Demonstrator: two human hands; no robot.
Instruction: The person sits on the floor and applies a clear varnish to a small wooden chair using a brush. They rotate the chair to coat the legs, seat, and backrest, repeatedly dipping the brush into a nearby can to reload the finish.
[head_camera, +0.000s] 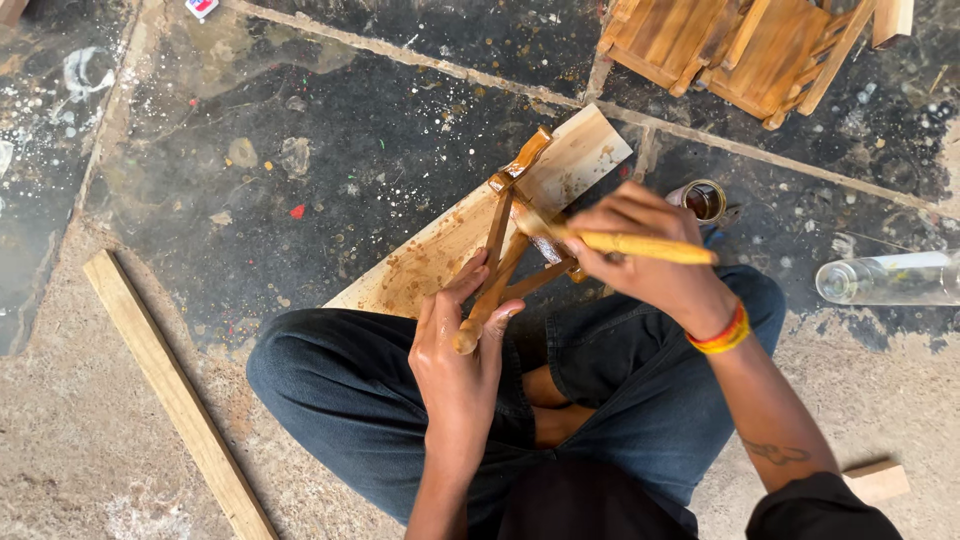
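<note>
I sit cross-legged on a stained stone floor. My left hand (458, 350) grips the lower end of a small brown-stained wooden frame (508, 235) made of crossed sticks, held tilted above my lap. My right hand (640, 255) holds a paintbrush with a yellow wooden handle (650, 246); its bristle end rests against the frame's sticks. A red and yellow band is on my right wrist. Under the frame lies a pale wooden board (450, 245) smeared with brown stain.
A small open tin of dark stain (704, 200) stands just beyond my right hand. A clear bottle (885, 278) lies at the right. A stained slatted wooden piece (745, 45) sits at the top. A long wooden strip (175, 395) lies left; a small block (878, 480) lies lower right.
</note>
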